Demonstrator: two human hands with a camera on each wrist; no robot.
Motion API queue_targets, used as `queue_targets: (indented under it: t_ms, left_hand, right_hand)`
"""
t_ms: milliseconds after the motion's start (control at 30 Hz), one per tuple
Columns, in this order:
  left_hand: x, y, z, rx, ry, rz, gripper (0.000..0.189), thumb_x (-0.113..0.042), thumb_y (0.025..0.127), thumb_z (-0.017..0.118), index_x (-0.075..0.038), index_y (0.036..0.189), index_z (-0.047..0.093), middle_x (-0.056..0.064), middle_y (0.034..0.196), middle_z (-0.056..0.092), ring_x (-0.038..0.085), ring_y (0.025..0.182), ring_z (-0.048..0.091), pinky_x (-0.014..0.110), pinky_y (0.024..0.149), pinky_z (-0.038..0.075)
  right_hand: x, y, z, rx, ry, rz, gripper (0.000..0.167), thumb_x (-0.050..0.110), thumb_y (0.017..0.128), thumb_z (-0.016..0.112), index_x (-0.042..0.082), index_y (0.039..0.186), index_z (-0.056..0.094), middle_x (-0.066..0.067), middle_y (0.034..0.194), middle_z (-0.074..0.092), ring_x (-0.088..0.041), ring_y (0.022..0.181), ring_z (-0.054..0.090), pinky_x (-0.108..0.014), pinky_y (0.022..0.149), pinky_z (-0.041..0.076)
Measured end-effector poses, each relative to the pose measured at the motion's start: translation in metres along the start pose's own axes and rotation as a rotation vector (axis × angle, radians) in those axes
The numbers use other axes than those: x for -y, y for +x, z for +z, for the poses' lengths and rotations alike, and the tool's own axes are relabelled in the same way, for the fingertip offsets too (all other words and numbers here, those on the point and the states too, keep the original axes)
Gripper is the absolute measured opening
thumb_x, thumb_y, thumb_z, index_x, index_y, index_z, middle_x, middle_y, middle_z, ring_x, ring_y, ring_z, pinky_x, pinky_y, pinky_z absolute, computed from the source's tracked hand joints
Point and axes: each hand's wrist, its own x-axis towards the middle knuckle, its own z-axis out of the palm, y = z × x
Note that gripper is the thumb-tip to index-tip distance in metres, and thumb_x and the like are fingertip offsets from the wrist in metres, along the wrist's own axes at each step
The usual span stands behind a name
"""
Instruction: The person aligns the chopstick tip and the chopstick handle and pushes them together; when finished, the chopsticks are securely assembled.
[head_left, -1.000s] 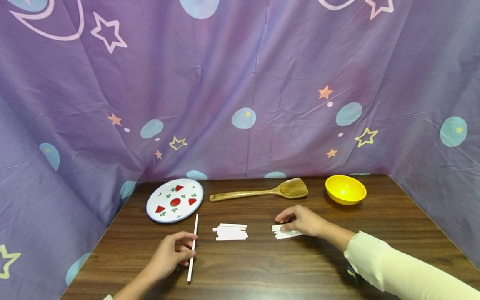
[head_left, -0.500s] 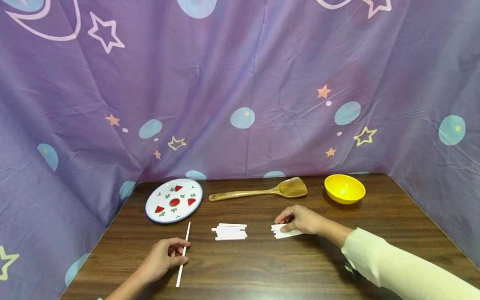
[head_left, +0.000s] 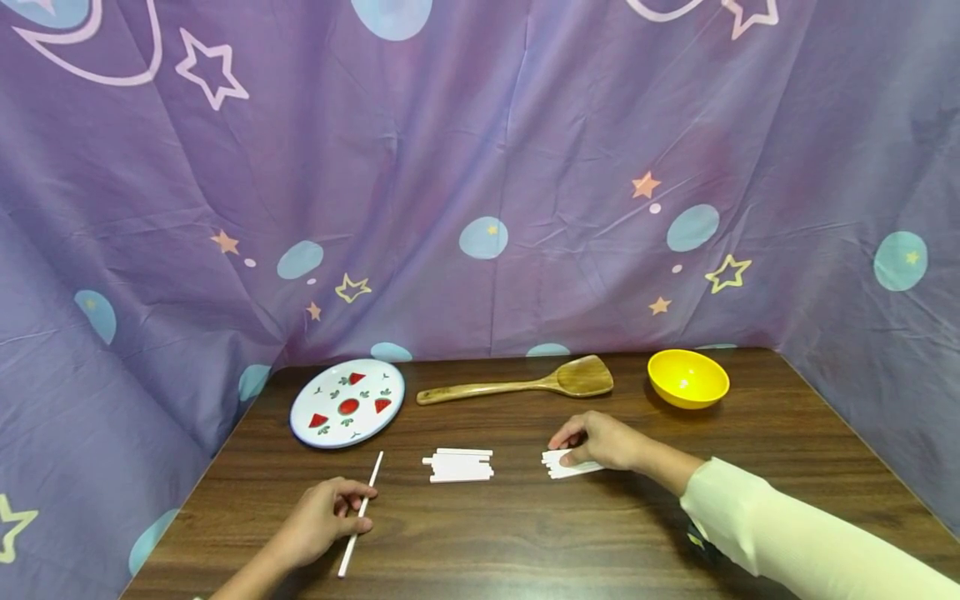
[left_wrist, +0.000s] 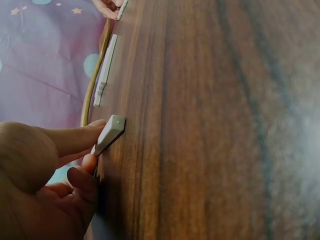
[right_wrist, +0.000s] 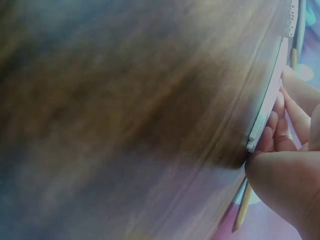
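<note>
As I judge it remotely, the white stick (head_left: 363,507) toward the desk's (head_left: 525,533) left edge should be light, stiff and best taken mid-length, where the left hand (head_left: 322,515) pinches it; the right hand (head_left: 606,442) rests on a stick bundle (head_left: 558,463), grip unclear; a stick group (head_left: 459,466) lies between.

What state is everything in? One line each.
White stick: pinched in left hand
Middle sticks: lying side by side, ends uneven
Right sticks: lying together, partly covered by right hand
Right hand: touching right sticks, grip unclear
Plate: face up
Wooden spatula: lying down
Yellow bowl: upright
Backdrop cloth: hanging, creased
</note>
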Motion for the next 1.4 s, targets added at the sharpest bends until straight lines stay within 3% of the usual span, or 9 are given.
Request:
queue_targets:
  t_ms: [267, 500, 800, 967, 1133, 1400]
  left_hand:
    - [0.000, 0.001, 0.000, -0.012, 0.001, -0.016, 0.035, -0.004, 0.074, 0.088, 0.000, 0.106, 0.076, 0.002, 0.083, 0.060, 0.002, 0.062, 0.044, 0.022, 0.055, 0.038]
    - [-0.010, 0.010, 0.002, -0.038, 0.031, -0.033, 0.029, -0.008, 0.077, 0.088, -0.005, 0.104, 0.077, 0.001, 0.083, 0.058, 0.006, 0.067, 0.045, 0.023, 0.060, 0.039]
    - [-0.040, 0.047, 0.018, -0.016, 0.061, 0.126, 0.027, -0.009, 0.083, 0.083, -0.004, 0.108, 0.076, 0.002, 0.085, 0.061, 0.010, 0.074, 0.051, 0.025, 0.066, 0.045]
    - [-0.057, 0.069, 0.034, 0.020, 0.077, 0.185, 0.027, -0.008, 0.086, 0.081, -0.003, 0.112, 0.076, 0.008, 0.096, 0.067, 0.024, 0.089, 0.062, 0.037, 0.081, 0.053]
    - [-0.069, 0.090, 0.050, 0.058, 0.082, 0.222, 0.025, -0.007, 0.089, 0.078, -0.002, 0.113, 0.076, 0.010, 0.103, 0.070, 0.029, 0.095, 0.065, 0.043, 0.085, 0.054]
    - [-0.076, 0.112, 0.070, 0.100, 0.154, 0.270, 0.022, -0.005, 0.088, 0.079, -0.002, 0.109, 0.077, 0.008, 0.100, 0.071, 0.027, 0.093, 0.065, 0.032, 0.082, 0.052]
  right_hand:
    - [0.002, 0.001, -0.001, 0.008, 0.009, 0.000, 0.021, 0.011, 0.083, 0.084, 0.006, 0.103, 0.079, -0.001, 0.099, 0.073, -0.008, 0.090, 0.062, -0.022, 0.081, 0.052]
    - [0.000, 0.001, 0.000, 0.010, 0.015, 0.024, 0.019, 0.012, 0.085, 0.083, 0.006, 0.102, 0.080, 0.001, 0.097, 0.072, -0.005, 0.088, 0.060, -0.021, 0.080, 0.051]
    - [-0.001, 0.002, 0.000, 0.006, 0.031, 0.033, 0.019, 0.011, 0.085, 0.082, 0.006, 0.102, 0.080, 0.002, 0.097, 0.071, -0.005, 0.087, 0.060, -0.021, 0.079, 0.051]
    - [0.000, 0.002, 0.000, 0.008, 0.025, 0.036, 0.019, 0.012, 0.085, 0.083, 0.006, 0.102, 0.080, 0.003, 0.096, 0.071, -0.005, 0.086, 0.059, -0.021, 0.079, 0.050]
    - [-0.001, 0.002, 0.000, 0.005, 0.022, 0.039, 0.018, 0.012, 0.085, 0.083, 0.007, 0.102, 0.080, 0.002, 0.096, 0.071, -0.006, 0.086, 0.059, -0.021, 0.078, 0.050]
    - [0.000, 0.001, 0.001, -0.001, 0.024, 0.029, 0.015, 0.012, 0.085, 0.083, 0.007, 0.099, 0.080, 0.003, 0.093, 0.070, -0.005, 0.085, 0.058, -0.021, 0.077, 0.049]
